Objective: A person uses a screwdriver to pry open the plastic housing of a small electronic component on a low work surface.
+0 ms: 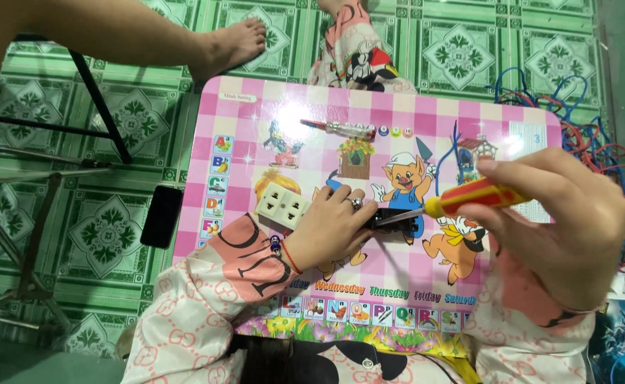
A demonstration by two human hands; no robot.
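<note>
On the counter, head view: a pink checked counter (412, 107) with cartoon pictures lies across the person's lap over a green patterned floor (113, 235)
Left hand: the left hand (330, 227) rests on the counter's middle, fingers curled down and pressed onto a small black part (391, 220), a ring on one finger
Black part: lies flat on the counter just right of the left hand's fingertips, partly hidden under them
Right hand: the right hand (561, 227) hovers above the counter's right side, its grip pinching the handle of a screwdriver (462, 199)
Screwdriver: red and yellow handle, metal shaft slanting down and left, tip meeting the black part
Socket: a cream socket (282, 206) sits on the counter just left of the left hand, touching its wrist side
Second screwdriver: a slim clear-handled screwdriver (341, 129) lies near the counter's far edge, well apart from both hands
Wires: a tangle of red and blue wires (590, 135) lies on the floor beyond the counter's right edge
Phone: a dark phone (162, 216) lies on the floor just left of the counter
Foot: another person's bare foot (231, 44) rests on the floor past the counter's far-left corner
</note>
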